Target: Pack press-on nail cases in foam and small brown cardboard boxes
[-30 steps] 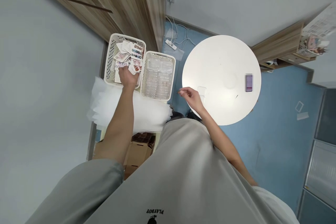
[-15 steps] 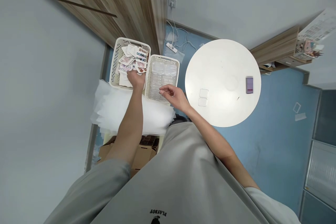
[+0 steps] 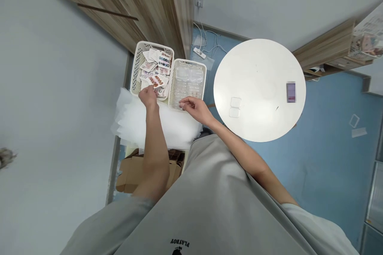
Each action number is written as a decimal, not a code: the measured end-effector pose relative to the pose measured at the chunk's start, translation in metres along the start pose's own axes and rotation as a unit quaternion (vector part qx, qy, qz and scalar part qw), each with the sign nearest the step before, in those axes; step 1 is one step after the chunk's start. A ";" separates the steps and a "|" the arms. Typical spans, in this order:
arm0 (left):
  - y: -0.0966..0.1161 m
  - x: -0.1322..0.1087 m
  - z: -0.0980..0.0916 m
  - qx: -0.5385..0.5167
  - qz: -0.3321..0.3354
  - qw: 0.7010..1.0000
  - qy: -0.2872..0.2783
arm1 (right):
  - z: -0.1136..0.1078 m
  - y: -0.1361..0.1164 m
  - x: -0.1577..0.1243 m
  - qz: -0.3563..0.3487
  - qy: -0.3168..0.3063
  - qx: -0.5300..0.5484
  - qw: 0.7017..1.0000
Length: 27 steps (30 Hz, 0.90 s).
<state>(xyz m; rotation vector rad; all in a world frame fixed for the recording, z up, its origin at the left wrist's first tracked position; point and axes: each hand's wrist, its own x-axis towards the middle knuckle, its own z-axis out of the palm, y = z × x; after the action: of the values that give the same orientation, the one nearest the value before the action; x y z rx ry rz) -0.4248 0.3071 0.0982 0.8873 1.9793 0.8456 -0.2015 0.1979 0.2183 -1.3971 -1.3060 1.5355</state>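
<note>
Looking down, you have the round white table [image 3: 260,71] on your right and a stack of white sheets [image 3: 179,127] before you. Beyond the stack, the left basket [image 3: 135,65] holds a heap of cards [image 3: 149,66]; the right basket [image 3: 172,95] beside it holds clear boxes [image 3: 188,73]. Your left hand [image 3: 147,96], at the left basket's near edge, pinches a card with orange ovals [image 3: 156,81]. Your right hand [image 3: 197,109] is over the right basket's near edge, fingers curled; whether they grip anything, you cannot tell. An opened clear case [image 3: 235,107] lies near the table's left edge.
</note>
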 end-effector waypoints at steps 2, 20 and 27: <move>0.005 -0.034 -0.004 -0.113 -0.046 0.992 0.024 | -0.003 0.007 0.001 0.001 -0.004 0.015 1.000; 0.056 -0.269 0.117 -0.189 -0.039 0.946 -0.259 | -0.140 0.082 -0.092 0.086 0.177 0.157 0.968; 0.067 -0.321 0.160 -0.077 0.009 0.946 -0.314 | -0.199 0.101 -0.140 0.104 0.215 0.176 0.955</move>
<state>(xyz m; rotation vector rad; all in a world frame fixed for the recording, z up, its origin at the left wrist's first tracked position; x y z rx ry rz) -0.1275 0.1219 0.2007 0.9400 1.3350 0.6130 0.0336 0.0857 0.1784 -1.5521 -0.6064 1.4021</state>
